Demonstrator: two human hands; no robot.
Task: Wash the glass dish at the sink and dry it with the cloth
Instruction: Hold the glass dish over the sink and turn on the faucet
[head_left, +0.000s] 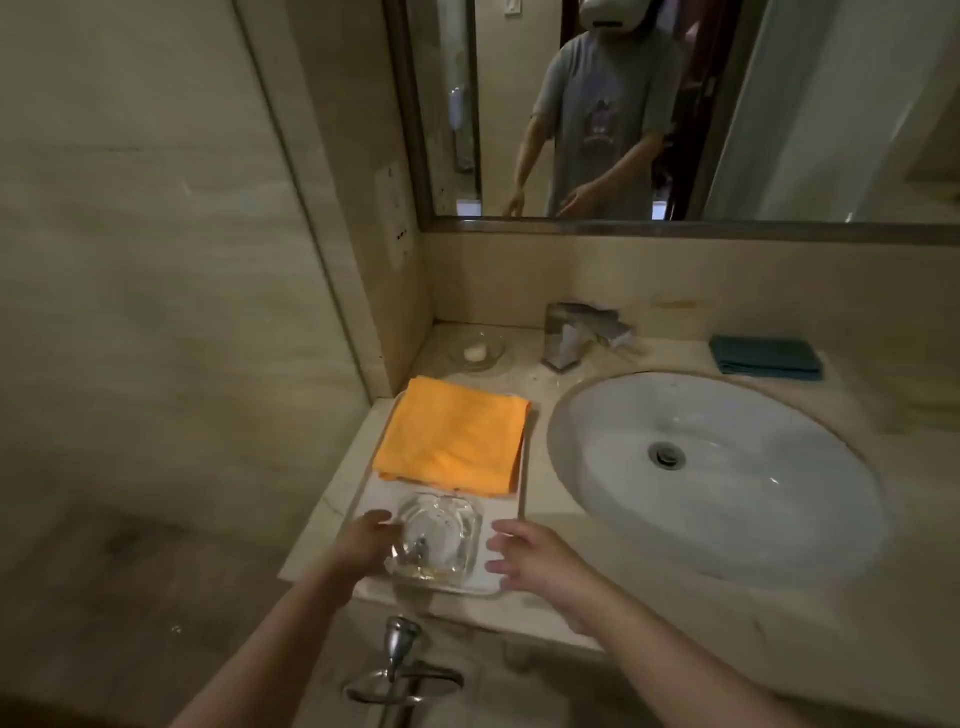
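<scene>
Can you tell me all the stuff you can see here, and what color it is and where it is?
glass dish: 1, clear, near end of the tray
cloth: 1, orange, folded, far end of the tray
tray: 1, white, counter left of the sink
sink: 1, white, set in the counter
tap: 1, silver, behind the sink
soap dish: 1, clear, holds pale soap, left of the tap
towel: 1, teal, folded, back right
mirror: 1, on the wall
ring holder: 1, silver, below the counter
left hand: at the dish's left side
right hand: open, right of the dish
</scene>
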